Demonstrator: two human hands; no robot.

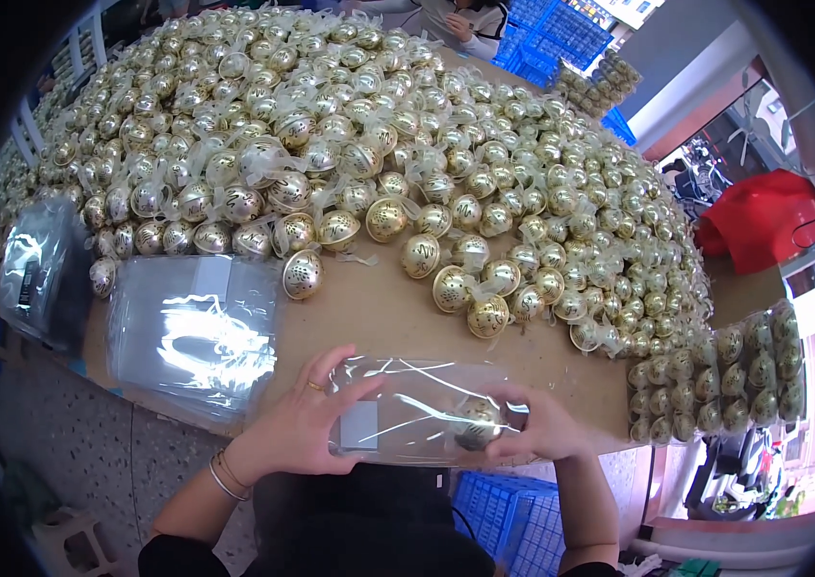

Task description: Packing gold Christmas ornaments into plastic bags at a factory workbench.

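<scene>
At the table's front edge I hold a long clear plastic bag (412,385) lying crosswise, with a pale rectangle near its left end. My left hand (304,420) grips that left end, thumb and fingers spread along the film. A gold ball with dark markings and small holes (478,425) shows through the film at the right end. Curled around that end is my right hand (547,425), fingertips at the ball. Glare on the film hides whether the fingers touch the ball directly. Just beyond the bag, a loose gold ball (303,274) rests on the brown tabletop (369,322).
A huge pile of gold balls with sheer ribbons (331,125) covers the table. Flat clear bags (191,332) are stacked at left. Packed rows of balls (715,385) stand at right, near a red cloth (764,221). Below sits a blue crate (513,519). Another person (460,24) is across the table.
</scene>
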